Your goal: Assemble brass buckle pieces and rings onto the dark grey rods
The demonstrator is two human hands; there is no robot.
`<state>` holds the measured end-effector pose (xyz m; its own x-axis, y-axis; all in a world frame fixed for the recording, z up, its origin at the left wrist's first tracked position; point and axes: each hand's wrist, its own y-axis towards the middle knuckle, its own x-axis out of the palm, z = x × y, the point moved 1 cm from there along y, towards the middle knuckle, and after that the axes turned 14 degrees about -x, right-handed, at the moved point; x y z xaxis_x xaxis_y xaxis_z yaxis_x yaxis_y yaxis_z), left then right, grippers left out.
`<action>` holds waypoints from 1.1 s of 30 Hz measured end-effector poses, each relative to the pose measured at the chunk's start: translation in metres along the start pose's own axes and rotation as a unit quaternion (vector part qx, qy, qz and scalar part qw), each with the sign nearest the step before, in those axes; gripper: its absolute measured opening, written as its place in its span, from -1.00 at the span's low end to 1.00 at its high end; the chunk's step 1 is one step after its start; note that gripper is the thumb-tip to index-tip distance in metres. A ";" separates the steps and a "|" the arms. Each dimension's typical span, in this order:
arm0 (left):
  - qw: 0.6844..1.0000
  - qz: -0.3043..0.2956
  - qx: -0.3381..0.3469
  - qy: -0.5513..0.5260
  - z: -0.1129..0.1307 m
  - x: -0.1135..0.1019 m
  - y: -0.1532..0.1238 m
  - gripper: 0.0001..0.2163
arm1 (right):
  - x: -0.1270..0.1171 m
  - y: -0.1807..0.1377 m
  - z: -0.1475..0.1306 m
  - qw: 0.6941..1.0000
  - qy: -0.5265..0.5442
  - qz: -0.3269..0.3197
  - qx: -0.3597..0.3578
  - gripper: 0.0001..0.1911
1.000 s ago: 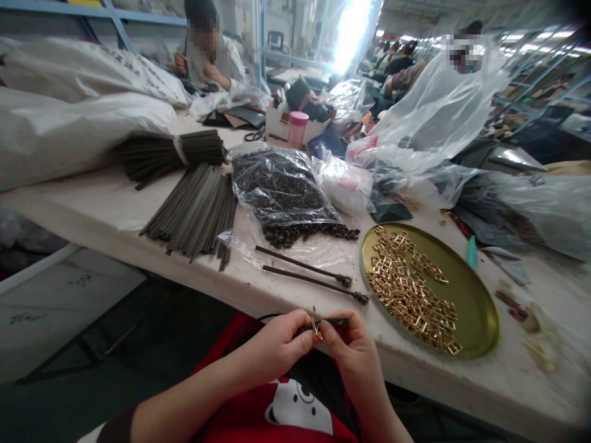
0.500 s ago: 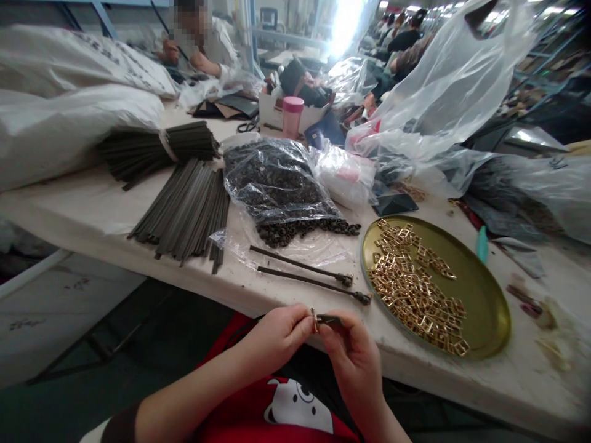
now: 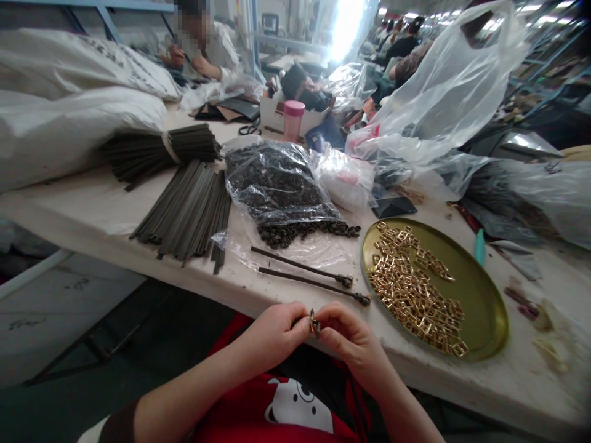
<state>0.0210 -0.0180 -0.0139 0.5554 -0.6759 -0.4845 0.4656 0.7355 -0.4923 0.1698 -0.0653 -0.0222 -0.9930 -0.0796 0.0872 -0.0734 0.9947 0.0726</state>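
My left hand (image 3: 276,335) and my right hand (image 3: 348,338) meet just below the table's front edge, both pinched on a small gold buckle (image 3: 314,322) threaded on a thin dark strap, most of which my fingers hide. Two finished dark straps (image 3: 305,275) with end fittings lie on the table right above my hands. A round gold tray (image 3: 480,295) to the right holds several loose gold buckles (image 3: 413,289).
Loose dark strips (image 3: 189,212) and a tied bundle (image 3: 161,151) lie at the left. A clear bag of small dark rings (image 3: 281,191) sits in the middle. Plastic bags (image 3: 443,104), white sacks (image 3: 69,117), a pink cup (image 3: 293,120) and seated people at the back.
My hands have drawn closer together and the strap end that stuck out to the right is now covered by my right fingers. The buckle stands more upright between my fingertips.
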 end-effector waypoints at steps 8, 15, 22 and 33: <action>1.000 -0.003 0.020 -0.024 -0.001 0.000 -0.019 -0.80 | 0.007 -0.007 -0.002 0.996 0.052 -0.043 0.058 -0.81; 0.996 -0.051 0.010 -0.078 -0.010 0.003 -0.026 -0.75 | 0.010 -0.015 0.004 0.989 0.111 -0.005 0.094 -0.81; 0.999 -0.014 0.030 -0.011 -0.008 0.001 -0.031 -0.82 | 0.012 -0.017 0.005 0.999 -0.020 0.009 0.023 -0.83; 0.996 0.001 0.042 0.077 -0.007 0.002 -0.019 -0.81 | 0.007 -0.014 0.002 0.961 -0.259 -0.010 -0.100 -0.94</action>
<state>0.0081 -0.0341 -0.0106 0.4470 -0.6695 -0.5932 0.5246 0.7334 -0.4324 0.1636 -0.0799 -0.0245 -0.9081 -0.0032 -0.4187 -0.1243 0.9569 0.2623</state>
